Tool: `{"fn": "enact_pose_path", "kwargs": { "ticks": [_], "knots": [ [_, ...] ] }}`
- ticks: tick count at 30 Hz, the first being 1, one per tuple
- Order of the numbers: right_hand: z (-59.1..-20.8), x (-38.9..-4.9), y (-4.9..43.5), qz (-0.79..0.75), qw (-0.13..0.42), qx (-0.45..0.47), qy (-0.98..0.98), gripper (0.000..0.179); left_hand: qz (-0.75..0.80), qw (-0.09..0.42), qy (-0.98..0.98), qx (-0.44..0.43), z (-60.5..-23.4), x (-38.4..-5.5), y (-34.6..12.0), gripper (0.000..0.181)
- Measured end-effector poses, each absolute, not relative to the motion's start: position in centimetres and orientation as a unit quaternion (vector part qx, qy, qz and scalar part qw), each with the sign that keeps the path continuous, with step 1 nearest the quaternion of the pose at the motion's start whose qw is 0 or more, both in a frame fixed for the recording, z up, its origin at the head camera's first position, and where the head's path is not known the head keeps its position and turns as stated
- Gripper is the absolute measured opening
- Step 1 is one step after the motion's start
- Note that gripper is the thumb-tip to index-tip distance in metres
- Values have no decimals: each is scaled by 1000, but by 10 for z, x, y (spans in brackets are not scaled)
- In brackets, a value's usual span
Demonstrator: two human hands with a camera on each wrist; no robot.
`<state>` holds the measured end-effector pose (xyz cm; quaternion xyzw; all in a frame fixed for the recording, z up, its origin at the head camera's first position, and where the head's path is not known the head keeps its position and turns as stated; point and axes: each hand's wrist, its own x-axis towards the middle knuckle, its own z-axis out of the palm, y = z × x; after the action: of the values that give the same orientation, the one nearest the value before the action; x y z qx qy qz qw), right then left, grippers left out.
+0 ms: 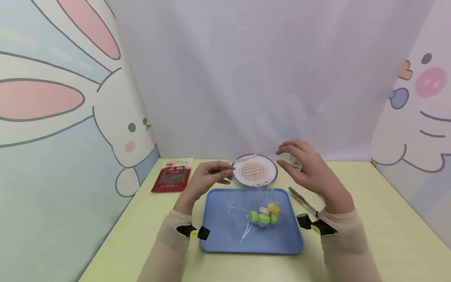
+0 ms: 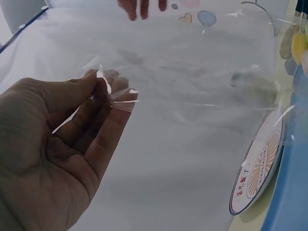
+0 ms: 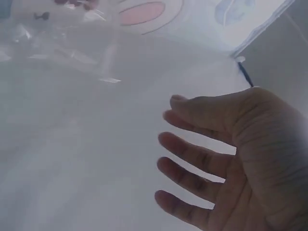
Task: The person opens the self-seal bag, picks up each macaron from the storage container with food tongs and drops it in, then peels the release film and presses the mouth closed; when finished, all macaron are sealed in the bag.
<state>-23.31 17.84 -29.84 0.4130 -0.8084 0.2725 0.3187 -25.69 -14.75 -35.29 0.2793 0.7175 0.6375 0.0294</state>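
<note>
My left hand [image 1: 211, 178] pinches the upper edge of a clear plastic bag [image 2: 192, 77] between thumb and fingers. The bag hangs over the blue tray [image 1: 225, 244], and several macarons [image 1: 264, 218], green, yellow and pale pink, sit low in it. To the right, my right hand [image 1: 305, 166] is raised with nothing in it, its fingers spread and thumb apart. In the right wrist view, a gap separates the right fingertips [image 3: 166, 199] from the bag's edge.
A white patterned plate [image 1: 271, 172] stands behind the tray. Metal tongs [image 1: 303, 200] lie right of it, under my right hand. Back left are a red spice packet [image 1: 172, 181] and a paler packet behind it. A small object is partly hidden behind my right hand.
</note>
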Motion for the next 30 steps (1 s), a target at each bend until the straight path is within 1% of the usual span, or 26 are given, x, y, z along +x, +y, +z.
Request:
{"fn": "enact_pose_path", "kwargs": {
  "ticks": [3,5,8,10,12,15,16,18,20,22,23,26,27,30],
  "knots": [
    [-286,-221,155,295,341,453,-769,26,633,40,710,307,-353,-255,-144,23],
    [-284,-217,135,308,323,499,-743,20,628,41,705,325,-352,-253,-141,23],
    [-289,-220,110,289,293,555,-723,16,613,17,711,344,-350,-251,-136,23],
    [-294,-224,101,272,287,556,-731,17,606,1,714,350,-349,-249,-133,22],
    [-297,-227,96,255,307,538,-743,25,599,-11,718,355,-347,-246,-131,20],
    [-300,-230,96,256,331,504,-756,35,596,-6,713,370,-343,-240,-130,18],
    [-300,-231,97,255,335,497,-758,34,592,-6,712,377,-341,-238,-130,18],
    [-300,-233,100,256,336,499,-757,26,582,-14,712,392,-336,-234,-129,18],
    [-301,-235,103,258,337,508,-750,17,571,-33,718,398,-332,-230,-128,19],
    [-301,-237,105,257,343,513,-743,13,561,-60,725,396,-329,-226,-127,18],
    [-301,-238,106,258,350,513,-740,12,559,-72,727,393,-327,-225,-126,18],
    [-301,-238,105,252,379,503,-734,2,552,-113,727,391,-325,-222,-123,17],
    [-301,-238,105,251,389,499,-732,2,548,-128,726,394,-324,-220,-122,17],
    [-301,-235,103,250,413,480,-732,13,535,-170,721,406,-323,-218,-120,16]
  ]
}}
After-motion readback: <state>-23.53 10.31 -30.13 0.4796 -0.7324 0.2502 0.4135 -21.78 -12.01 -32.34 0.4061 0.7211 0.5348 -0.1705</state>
